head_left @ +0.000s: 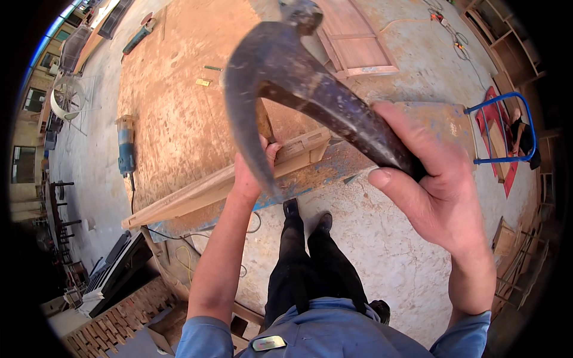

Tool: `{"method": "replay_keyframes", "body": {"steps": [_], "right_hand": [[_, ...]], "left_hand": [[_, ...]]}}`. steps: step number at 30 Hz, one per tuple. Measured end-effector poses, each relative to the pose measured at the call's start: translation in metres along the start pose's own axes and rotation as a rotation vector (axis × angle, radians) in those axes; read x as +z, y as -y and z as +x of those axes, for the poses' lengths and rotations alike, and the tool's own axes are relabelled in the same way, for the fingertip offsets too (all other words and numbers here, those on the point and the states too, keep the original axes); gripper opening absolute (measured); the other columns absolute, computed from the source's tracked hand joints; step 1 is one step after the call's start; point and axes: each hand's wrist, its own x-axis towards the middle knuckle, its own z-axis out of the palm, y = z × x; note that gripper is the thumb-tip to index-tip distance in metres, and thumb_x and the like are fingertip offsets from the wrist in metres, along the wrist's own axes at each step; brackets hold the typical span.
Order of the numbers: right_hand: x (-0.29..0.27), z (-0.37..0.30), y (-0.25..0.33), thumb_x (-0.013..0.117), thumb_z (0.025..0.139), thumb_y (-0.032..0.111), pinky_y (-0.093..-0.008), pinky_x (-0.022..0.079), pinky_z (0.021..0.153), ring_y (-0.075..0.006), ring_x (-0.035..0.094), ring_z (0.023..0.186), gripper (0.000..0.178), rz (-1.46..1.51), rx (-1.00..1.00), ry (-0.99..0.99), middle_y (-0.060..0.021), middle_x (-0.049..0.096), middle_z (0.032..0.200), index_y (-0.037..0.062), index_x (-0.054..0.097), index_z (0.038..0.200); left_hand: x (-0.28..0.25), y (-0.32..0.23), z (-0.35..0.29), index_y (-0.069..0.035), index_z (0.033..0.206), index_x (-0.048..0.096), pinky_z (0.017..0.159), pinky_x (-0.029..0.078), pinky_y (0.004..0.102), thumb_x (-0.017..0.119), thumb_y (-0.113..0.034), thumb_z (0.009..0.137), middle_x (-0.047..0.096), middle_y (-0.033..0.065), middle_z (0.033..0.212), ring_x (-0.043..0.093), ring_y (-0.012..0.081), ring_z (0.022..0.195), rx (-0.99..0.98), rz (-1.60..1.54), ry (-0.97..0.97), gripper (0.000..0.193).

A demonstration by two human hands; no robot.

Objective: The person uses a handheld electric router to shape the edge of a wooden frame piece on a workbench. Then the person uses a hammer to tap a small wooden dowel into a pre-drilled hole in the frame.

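Raised close in front of me is a dark claw hammer; the fingers of my right hand are closed round its handle. Behind the hammer's claw, my left hand is closed on what looks like a chisel, with its brown handle pointing up. The blade cannot be seen, and the claw covers part of that hand. Beneath it lies a long pale wooden frame piece with slots along its edge, slanting across the near edge of the workbench.
On the dusty plywood benchtop are a blue power tool, an angle grinder and a small yellow piece. A wooden panel lies beyond. A blue metal-handled cart stands at right; cables hang below the bench.
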Motion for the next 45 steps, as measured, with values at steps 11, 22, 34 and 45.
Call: {"method": "replay_keyframes", "body": {"steps": [11,22,34,45], "right_hand": [[-0.004,0.04,0.032,0.083,0.08,0.018,-0.0381,0.054,0.072,-0.0356,0.068,0.082,0.06,-0.001,-0.15,-0.058,-0.0182,0.07,0.1,0.0054,0.061,0.134],[-0.011,0.038,0.035,0.08,0.081,0.023,-0.0458,0.05,0.063,-0.037,0.064,0.074,0.06,-0.262,-0.091,0.119,-0.0125,0.065,0.08,0.013,0.059,0.136],[-0.01,-0.01,0.007,0.081,0.083,0.02,-0.0354,0.053,0.076,-0.0307,0.067,0.082,0.058,-0.116,0.101,0.052,-0.0168,0.071,0.099,0.0047,0.06,0.135],[-0.013,-0.075,-0.033,0.079,0.085,0.011,-0.0326,0.054,0.082,-0.0221,0.07,0.087,0.056,0.045,0.466,0.014,-0.0206,0.071,0.103,-0.0026,0.057,0.136]], "left_hand": [[-0.002,-0.011,-0.002,-0.013,0.101,0.063,0.061,0.049,0.0455,0.063,-0.019,0.097,0.066,0.011,0.083,0.065,0.0355,0.075,0.154,0.007,-0.041,0.007],[-0.007,-0.015,-0.005,-0.012,0.103,0.064,0.064,0.051,0.0429,0.062,-0.019,0.098,0.068,0.0116,0.085,0.066,0.0353,0.076,0.105,-0.042,-0.057,0.008],[-0.003,-0.01,-0.01,-0.008,0.105,0.064,0.069,0.052,0.0331,0.061,-0.015,0.101,0.07,0.0073,0.086,0.066,0.0197,0.074,-0.031,-0.34,-0.111,0.009],[-0.005,-0.019,-0.002,-0.003,0.108,0.062,0.08,0.051,0.0281,0.058,-0.011,0.103,0.073,0.0051,0.097,0.064,0.0124,0.086,-0.175,-0.431,-0.025,0.01]]}}
